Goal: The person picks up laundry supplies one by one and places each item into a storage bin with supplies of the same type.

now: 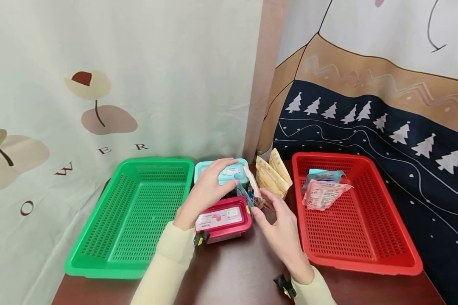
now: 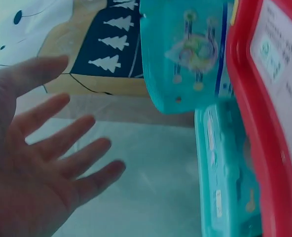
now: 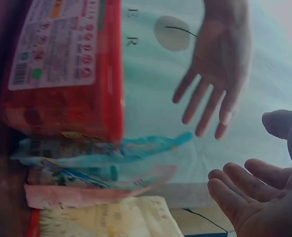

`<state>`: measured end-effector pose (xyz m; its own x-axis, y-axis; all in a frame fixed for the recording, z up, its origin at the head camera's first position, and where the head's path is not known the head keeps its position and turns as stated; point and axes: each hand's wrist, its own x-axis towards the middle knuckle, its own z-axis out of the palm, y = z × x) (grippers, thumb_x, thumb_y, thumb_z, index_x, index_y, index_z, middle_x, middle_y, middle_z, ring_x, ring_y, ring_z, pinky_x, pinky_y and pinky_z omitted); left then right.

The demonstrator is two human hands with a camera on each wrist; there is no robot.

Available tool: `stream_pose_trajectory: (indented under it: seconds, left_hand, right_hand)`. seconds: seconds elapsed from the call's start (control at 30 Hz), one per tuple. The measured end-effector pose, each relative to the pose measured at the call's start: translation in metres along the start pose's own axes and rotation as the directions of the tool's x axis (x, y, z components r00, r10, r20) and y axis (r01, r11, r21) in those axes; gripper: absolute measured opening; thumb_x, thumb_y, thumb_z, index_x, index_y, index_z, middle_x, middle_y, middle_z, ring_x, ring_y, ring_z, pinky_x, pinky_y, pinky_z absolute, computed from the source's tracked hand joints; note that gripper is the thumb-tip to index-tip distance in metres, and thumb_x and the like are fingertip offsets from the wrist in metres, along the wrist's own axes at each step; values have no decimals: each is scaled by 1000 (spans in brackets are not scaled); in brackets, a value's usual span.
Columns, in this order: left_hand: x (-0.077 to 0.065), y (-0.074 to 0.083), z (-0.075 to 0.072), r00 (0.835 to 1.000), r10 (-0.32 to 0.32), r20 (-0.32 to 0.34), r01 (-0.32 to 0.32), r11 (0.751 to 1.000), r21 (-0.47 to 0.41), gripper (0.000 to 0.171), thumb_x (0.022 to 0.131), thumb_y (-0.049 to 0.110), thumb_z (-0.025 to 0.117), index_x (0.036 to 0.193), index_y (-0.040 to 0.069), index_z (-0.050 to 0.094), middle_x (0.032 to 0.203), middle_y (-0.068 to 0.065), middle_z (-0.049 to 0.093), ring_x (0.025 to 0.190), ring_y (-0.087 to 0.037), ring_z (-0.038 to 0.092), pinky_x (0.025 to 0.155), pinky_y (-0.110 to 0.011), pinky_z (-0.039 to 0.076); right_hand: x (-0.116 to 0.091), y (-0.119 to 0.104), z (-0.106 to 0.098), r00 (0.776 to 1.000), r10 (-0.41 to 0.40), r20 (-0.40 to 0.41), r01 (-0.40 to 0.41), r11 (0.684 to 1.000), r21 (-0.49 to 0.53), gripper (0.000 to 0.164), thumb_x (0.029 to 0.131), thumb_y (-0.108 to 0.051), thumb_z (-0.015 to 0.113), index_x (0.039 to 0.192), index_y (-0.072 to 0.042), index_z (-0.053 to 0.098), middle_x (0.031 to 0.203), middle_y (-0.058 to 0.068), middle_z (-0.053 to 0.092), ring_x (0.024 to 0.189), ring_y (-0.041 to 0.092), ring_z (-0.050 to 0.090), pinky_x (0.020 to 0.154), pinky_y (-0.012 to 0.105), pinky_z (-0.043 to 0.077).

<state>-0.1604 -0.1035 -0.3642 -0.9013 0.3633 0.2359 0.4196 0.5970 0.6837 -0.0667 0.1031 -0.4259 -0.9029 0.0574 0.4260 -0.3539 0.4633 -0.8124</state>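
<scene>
My left hand (image 1: 210, 186) hovers over a teal lidded box (image 1: 236, 165) and a red lidded box (image 1: 229, 218), its fingers spread in the left wrist view. To the right of these boxes, a blue packet (image 3: 151, 147) and a pink packet (image 3: 62, 196) stand on edge, side by side. Yellowish paper packets (image 1: 269, 173) stand upright just beyond them. Beside this row is my right hand (image 1: 282, 224), fingers loosely bent and holding nothing. In the right wrist view both palms face the row from the air.
A green basket (image 1: 129, 271) stands on the left of the brown table (image 1: 236, 271). On the right, a red basket (image 1: 339, 237) contains a blue packet (image 1: 324, 174) and a pink packet (image 1: 324, 195). A printed curtain (image 1: 175, 84) hangs behind.
</scene>
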Motion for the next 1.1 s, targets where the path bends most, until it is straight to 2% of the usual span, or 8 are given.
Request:
stream_pose_trajectory:
  seconds: [0.13,0.27,0.47,0.67,0.83,1.0,1.1]
  left_hand:
    - [10,-1,-4,993,23,117,-32,997,75,57,92,17,79,145,10,59,148,-10,57,139,-28,51,113,-48,43]
    - [21,-8,-2,976,30,216,-59,990,131,59,92,15,80,146,9,58,148,-11,57,138,-30,51,113,-48,43]
    - [33,-24,0,951,15,308,-76,980,186,56,91,14,80,144,8,61,145,-11,60,137,-30,53,113,-47,43]
    - [39,-35,4,939,4,343,-79,975,205,56,89,15,83,140,7,63,142,-10,63,133,-30,56,112,-47,44]
    - [39,-41,7,938,39,345,-111,975,192,57,88,16,84,140,7,63,141,-9,64,133,-29,56,112,-46,45]
    - [40,-48,10,930,102,352,-172,969,176,48,90,16,83,135,7,68,134,-7,68,128,-27,60,110,-45,47]
    - [42,-51,13,929,111,353,-179,969,168,40,91,15,82,128,8,71,127,-5,71,122,-26,64,107,-43,49]
  right_hand:
    - [-1,5,11,998,-60,-14,59,996,-72,52,91,-23,82,138,-10,63,122,8,68,105,16,66,92,42,58]
    - [-1,9,19,991,-126,-48,117,982,-146,51,89,-20,84,135,-6,65,121,13,69,99,21,66,85,43,58]
    - [2,14,31,973,-218,-72,198,956,-218,50,86,-18,86,130,-3,67,122,15,68,105,26,66,90,44,57]
    - [6,18,42,957,-278,-88,240,922,-305,53,83,-20,89,127,0,68,125,16,65,113,32,62,95,48,53]
    - [5,19,49,950,-300,-85,251,897,-364,59,81,-21,91,130,0,65,132,19,60,117,35,56,98,49,50]
    - [7,20,52,943,-317,-97,255,881,-398,54,82,-17,89,128,1,67,122,18,60,108,35,56,91,47,51]
    - [8,22,54,941,-322,-102,255,876,-410,47,83,-14,88,124,0,69,113,15,60,101,34,57,85,46,52]
